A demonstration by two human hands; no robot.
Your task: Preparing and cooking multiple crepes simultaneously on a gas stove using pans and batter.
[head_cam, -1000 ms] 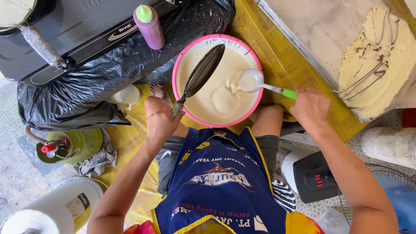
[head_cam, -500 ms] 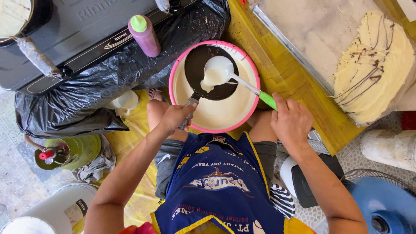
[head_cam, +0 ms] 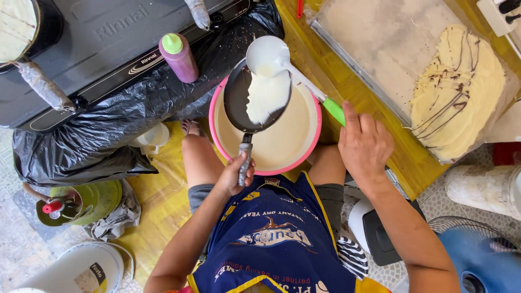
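Batter-coated pan (head_cam: 255,100) in left hand (head_cam: 236,174) — ladle (head_cam: 271,57) in right hand (head_cam: 364,145) — above pink bowl (head_cam: 312,146).

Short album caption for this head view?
Left hand holds a pan over the bowl; right hand ladles batter in.

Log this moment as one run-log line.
left hand: grips small black pan by its handle | right hand: holds green-handled ladle, tipping batter into pan | below: pink-rimmed batter bowl
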